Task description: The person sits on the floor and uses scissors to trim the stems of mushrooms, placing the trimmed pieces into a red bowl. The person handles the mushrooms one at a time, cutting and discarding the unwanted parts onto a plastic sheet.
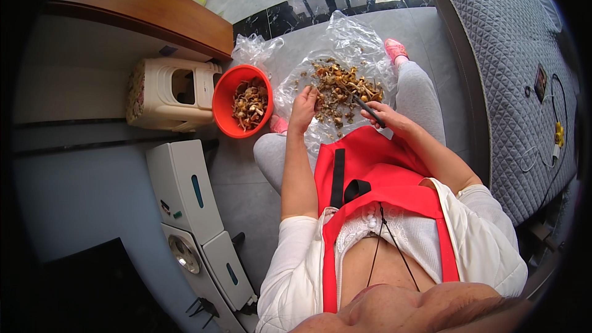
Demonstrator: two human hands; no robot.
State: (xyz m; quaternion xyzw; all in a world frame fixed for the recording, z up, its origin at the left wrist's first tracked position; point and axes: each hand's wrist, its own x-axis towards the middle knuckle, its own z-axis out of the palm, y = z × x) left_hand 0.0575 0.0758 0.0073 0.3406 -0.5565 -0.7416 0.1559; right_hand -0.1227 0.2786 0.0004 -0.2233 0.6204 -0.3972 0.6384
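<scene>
Brown mushrooms lie in a loose heap on a clear plastic sheet spread on the floor between the person's feet. At the heap's left edge, my left hand pinches a small brown mushroom piece, partly hidden by the fingers. My right hand is closed around a slim black-handled tool, perhaps a knife, which points up and left over the heap; its tip is hard to make out among the mushrooms. To the left of the sheet stands a red plastic basin holding more mushrooms.
A cream plastic stool stands beside the basin, below a wooden ledge. White drawer units are at the left. A bed or couch with a grey quilted cover runs along the right, with a phone and cables on it.
</scene>
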